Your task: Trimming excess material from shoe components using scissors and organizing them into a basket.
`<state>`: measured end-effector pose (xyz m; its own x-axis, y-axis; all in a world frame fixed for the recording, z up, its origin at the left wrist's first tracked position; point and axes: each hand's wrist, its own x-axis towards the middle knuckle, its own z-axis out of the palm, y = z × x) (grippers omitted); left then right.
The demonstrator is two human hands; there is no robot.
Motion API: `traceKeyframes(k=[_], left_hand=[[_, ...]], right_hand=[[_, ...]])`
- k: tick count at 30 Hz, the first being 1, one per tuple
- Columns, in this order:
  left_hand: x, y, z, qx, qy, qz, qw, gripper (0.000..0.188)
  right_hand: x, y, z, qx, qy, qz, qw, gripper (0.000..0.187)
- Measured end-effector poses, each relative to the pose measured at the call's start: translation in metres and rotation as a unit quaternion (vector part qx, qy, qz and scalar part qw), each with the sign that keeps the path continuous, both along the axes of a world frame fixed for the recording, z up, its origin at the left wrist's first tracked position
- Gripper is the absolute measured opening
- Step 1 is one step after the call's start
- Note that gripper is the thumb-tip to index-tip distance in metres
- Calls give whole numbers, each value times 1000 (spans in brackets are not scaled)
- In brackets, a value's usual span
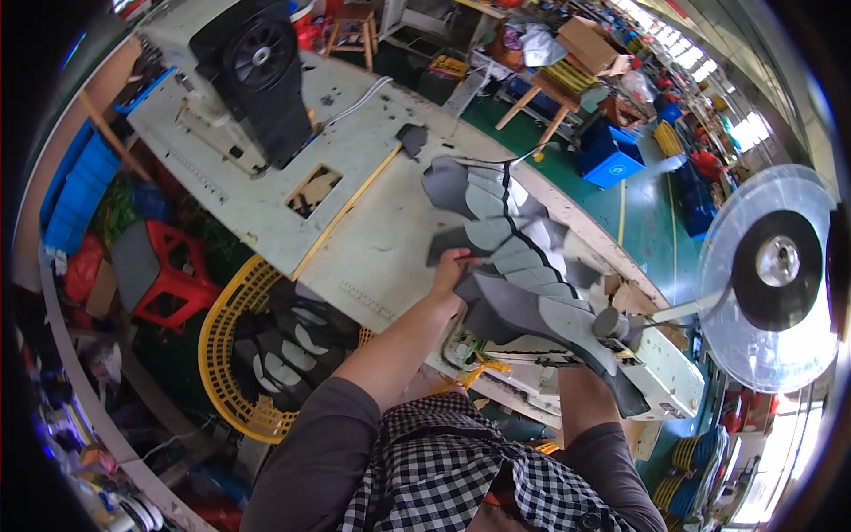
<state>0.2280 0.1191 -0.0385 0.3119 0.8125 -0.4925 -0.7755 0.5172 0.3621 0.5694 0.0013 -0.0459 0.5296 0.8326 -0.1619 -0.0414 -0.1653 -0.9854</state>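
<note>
A chain of grey and pale grey-green shoe-upper pieces point(519, 257) stretches across the pale worktable point(363, 266), joined along a dark strip. The nearest dark grey upper piece point(532, 306) hangs over the arm of a sewing machine point(665, 368) at the right. My left hand point(449, 273) is closed on the left edge of the chain, thumb and fingers pinching a piece. My right forearm point(585, 399) rises beneath the nearest piece, which hides my right hand and its fingers.
At the far left of the table stands another machine with a black wheel cover point(261, 58). A yellow basket point(213, 332) with grey pieces sits left of me, near a red stool point(173, 275). A clear reel with a black tape roll point(749, 275) stands at the right.
</note>
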Motion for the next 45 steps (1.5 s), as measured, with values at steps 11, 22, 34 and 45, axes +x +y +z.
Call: traceKeyframes(k=[11,22,34,45], left_hand=[[-112,-184,-78,83,210,-92,970,14],[-246,-326,-263,-316,528,-14,788,23],[-382,-315,-310,-380,759,24,528,29],[-387,-330,-382,-401,574,53,712,127]], right_hand=[[-129,-73,24,-84,-197,103,971,35],[-38,-193,-105,-236,-239,527,781,17],[-22,-182,-102,-466,-283,508,667,18],[-119,-162,-65,-513,-335,464,640,18]])
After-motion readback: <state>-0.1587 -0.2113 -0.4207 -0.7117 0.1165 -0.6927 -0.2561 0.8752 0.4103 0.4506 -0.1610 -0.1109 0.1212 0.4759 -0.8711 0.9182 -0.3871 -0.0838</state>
